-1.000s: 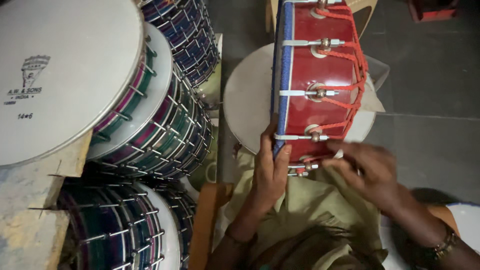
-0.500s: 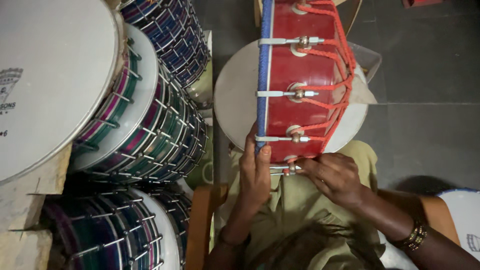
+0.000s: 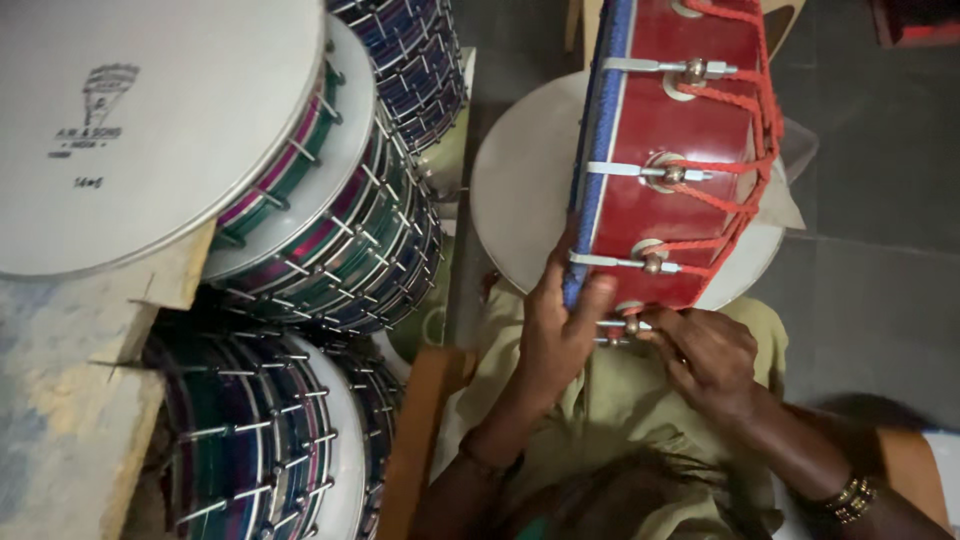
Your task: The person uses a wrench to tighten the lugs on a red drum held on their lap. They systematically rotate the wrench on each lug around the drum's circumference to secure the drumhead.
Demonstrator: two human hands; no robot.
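Observation:
A red drum (image 3: 690, 110) with a blue rim, metal tension hooks and red rope lacing stands on its side on my lap, over a round white drumhead (image 3: 520, 200). My left hand (image 3: 558, 330) grips the drum's blue rim at its near edge. My right hand (image 3: 705, 355) pinches a metal tension bolt (image 3: 620, 326) at the drum's underside, fingers closed on it. A beaded bracelet (image 3: 850, 495) circles my right wrist.
Several stacked drums (image 3: 320, 230) with white heads and green-purple striped shells fill the left side, resting on a rough wooden board (image 3: 70, 400). A wooden plank (image 3: 415, 430) runs beside my left forearm. Dark grey floor (image 3: 880, 200) lies to the right.
The red drum has tilted and shifted up in view. Both hands stay at its near edge, the right hand's fingers still working at the lowest bolt.

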